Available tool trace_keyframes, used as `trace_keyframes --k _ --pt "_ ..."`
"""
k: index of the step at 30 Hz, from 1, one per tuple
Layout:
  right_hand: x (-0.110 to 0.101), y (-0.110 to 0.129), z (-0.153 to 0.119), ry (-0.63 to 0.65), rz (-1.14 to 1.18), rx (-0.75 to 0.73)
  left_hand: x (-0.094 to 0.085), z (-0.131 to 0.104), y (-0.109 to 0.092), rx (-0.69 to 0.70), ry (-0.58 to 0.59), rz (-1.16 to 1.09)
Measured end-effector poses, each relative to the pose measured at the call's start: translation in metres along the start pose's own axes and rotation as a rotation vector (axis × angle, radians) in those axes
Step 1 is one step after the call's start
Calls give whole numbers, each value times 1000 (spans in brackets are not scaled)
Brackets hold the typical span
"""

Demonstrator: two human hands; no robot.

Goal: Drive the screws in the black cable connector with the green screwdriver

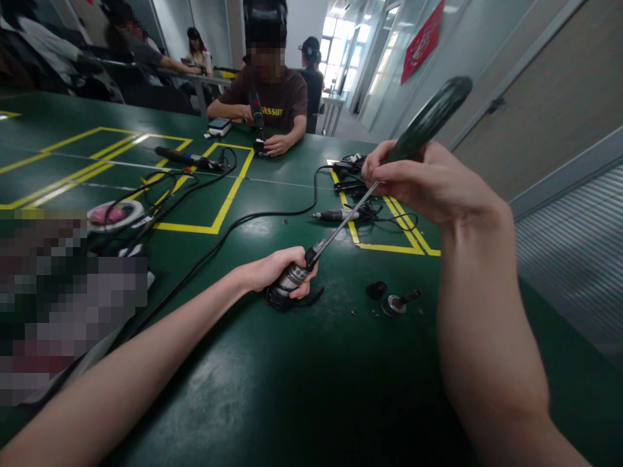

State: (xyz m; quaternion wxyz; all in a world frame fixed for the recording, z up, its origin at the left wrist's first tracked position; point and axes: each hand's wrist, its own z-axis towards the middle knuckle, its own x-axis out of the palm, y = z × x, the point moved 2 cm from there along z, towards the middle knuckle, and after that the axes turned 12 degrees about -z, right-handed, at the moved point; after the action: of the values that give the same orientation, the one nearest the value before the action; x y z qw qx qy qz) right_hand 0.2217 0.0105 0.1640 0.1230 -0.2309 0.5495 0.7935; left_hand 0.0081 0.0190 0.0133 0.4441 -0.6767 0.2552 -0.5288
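Green tabletop, yellow tape. Left grip clamped on tool, right grip clamped on screwdriver, shaft angled down to tool.

Dim foreground, bright light from far windows, glare on tabletop, stretched edges

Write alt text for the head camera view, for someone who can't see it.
A person's right hand grips a screwdriver, its shaft slanting down to a tool in the left hand. Loose parts lie nearby on a green table marked with yellow tape; across it is a co-worker.
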Motion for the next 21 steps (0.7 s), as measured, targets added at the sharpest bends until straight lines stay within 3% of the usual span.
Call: trace_keyframes --k 11,21 --pt "1 0 -3 138 142 -1 0 -4 -11 34 -32 53" --pt "18 -3 6 3 66 -2 2 -5 -17 49 -29 82"
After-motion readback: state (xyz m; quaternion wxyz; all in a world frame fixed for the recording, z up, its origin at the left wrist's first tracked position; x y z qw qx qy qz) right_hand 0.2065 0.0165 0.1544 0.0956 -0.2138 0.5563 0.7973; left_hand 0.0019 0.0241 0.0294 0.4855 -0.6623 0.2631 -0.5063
